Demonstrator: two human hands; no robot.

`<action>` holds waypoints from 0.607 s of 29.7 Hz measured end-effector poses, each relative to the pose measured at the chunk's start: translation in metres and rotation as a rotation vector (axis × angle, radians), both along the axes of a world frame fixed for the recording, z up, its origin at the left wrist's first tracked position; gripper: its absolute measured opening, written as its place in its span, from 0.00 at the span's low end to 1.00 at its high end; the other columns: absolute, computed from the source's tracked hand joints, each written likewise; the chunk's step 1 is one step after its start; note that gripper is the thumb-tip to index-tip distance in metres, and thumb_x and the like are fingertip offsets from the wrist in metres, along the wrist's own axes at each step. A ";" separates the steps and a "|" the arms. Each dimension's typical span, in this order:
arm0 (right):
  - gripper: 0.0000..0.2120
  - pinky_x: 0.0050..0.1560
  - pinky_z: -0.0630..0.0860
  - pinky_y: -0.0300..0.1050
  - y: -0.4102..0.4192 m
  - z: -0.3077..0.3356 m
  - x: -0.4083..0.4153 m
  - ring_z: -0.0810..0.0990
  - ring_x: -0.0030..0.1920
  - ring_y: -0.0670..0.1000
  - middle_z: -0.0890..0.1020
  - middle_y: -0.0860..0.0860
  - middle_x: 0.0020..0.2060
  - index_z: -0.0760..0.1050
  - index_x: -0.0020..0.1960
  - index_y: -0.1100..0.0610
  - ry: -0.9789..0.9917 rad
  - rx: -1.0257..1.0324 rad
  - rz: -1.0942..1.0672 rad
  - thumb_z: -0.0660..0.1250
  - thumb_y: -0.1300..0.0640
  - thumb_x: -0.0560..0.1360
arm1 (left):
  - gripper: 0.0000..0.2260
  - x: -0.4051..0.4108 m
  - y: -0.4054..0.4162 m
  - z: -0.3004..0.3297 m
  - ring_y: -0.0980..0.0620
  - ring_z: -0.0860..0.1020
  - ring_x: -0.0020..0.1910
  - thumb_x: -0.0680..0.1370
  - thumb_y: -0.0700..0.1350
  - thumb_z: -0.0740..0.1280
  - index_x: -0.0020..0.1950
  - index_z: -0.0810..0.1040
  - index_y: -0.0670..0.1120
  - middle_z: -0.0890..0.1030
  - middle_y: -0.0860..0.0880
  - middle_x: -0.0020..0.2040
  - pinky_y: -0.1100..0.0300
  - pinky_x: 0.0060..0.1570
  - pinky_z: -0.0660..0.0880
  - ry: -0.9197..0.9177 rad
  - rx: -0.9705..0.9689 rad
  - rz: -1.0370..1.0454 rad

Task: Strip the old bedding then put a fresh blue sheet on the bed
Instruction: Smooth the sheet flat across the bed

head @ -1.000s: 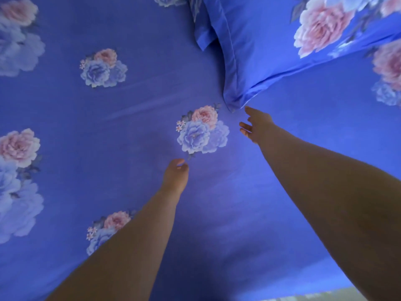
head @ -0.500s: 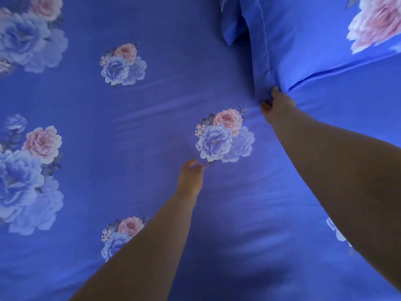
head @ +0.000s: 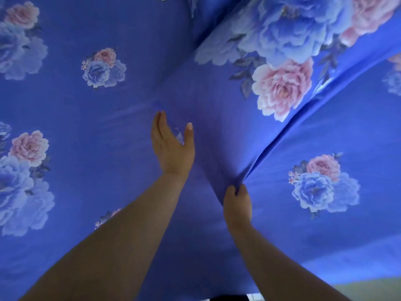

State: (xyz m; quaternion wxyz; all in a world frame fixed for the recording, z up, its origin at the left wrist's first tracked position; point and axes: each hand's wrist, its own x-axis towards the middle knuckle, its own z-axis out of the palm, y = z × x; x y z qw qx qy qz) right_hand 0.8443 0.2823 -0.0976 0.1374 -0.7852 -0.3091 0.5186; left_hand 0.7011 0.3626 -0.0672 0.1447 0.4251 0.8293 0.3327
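A blue sheet [head: 91, 127] printed with pink and blue flowers covers the bed across the whole view. A pillow [head: 249, 88] in a matching blue floral case lies over it, stretching from the upper right down to the middle. My right hand [head: 237, 203] grips the near corner of that pillow's flange, fingers curled round the cloth. My left hand [head: 171, 144] hovers beside the pillow's left edge, fingers straight and thumb spread, holding nothing.
The bed's near edge runs along the bottom, with a strip of pale floor [head: 368, 287] showing at the lower right. A dark patch [head: 230, 298] sits at the bottom centre.
My right hand has pulled the pillow corner toward me, so the pillow now lies much nearer. My left hand lifted off the sheet and opened beside the pillow.
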 end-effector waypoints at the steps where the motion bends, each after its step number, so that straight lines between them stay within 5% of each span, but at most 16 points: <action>1: 0.09 0.40 0.67 0.50 -0.017 0.005 0.001 0.75 0.44 0.63 0.78 0.61 0.42 0.70 0.44 0.60 -0.019 -0.039 0.014 0.56 0.56 0.78 | 0.35 0.003 0.005 0.005 0.46 0.58 0.75 0.76 0.61 0.59 0.76 0.59 0.40 0.60 0.43 0.76 0.57 0.73 0.53 0.048 0.006 -0.049; 5: 0.13 0.39 0.67 0.50 -0.035 0.015 0.015 0.73 0.39 0.61 0.74 0.54 0.33 0.68 0.37 0.57 -0.058 -0.033 0.074 0.54 0.50 0.74 | 0.43 0.011 0.035 0.002 0.48 0.54 0.77 0.74 0.66 0.62 0.78 0.49 0.41 0.54 0.44 0.78 0.53 0.75 0.50 -0.018 -0.299 -0.171; 7: 0.14 0.38 0.68 0.51 -0.038 0.018 0.020 0.73 0.39 0.62 0.74 0.56 0.32 0.65 0.34 0.57 -0.071 0.030 0.137 0.51 0.47 0.68 | 0.43 0.016 0.052 0.000 0.44 0.59 0.74 0.73 0.69 0.61 0.77 0.54 0.42 0.60 0.42 0.76 0.49 0.72 0.57 -0.023 -0.491 -0.191; 12: 0.16 0.38 0.65 0.46 -0.071 0.025 0.021 0.70 0.38 0.56 0.69 0.52 0.30 0.61 0.31 0.55 0.032 -0.059 0.467 0.56 0.51 0.76 | 0.22 0.009 0.051 0.000 0.40 0.72 0.63 0.78 0.60 0.59 0.64 0.72 0.46 0.75 0.42 0.63 0.50 0.59 0.69 0.261 -0.682 -0.439; 16: 0.14 0.48 0.71 0.47 -0.094 0.015 0.042 0.77 0.49 0.57 0.77 0.53 0.44 0.68 0.44 0.53 -0.004 -0.203 0.593 0.54 0.44 0.78 | 0.15 -0.009 -0.011 0.026 0.41 0.78 0.50 0.80 0.55 0.60 0.46 0.76 0.44 0.79 0.43 0.44 0.55 0.43 0.70 0.053 -0.754 -0.558; 18: 0.27 0.56 0.72 0.51 -0.094 0.018 0.052 0.76 0.56 0.60 0.77 0.56 0.51 0.70 0.53 0.55 0.010 -0.158 0.275 0.54 0.32 0.74 | 0.18 -0.012 -0.049 0.036 0.41 0.79 0.45 0.79 0.56 0.61 0.41 0.75 0.43 0.77 0.45 0.36 0.54 0.41 0.70 0.010 -0.864 -0.617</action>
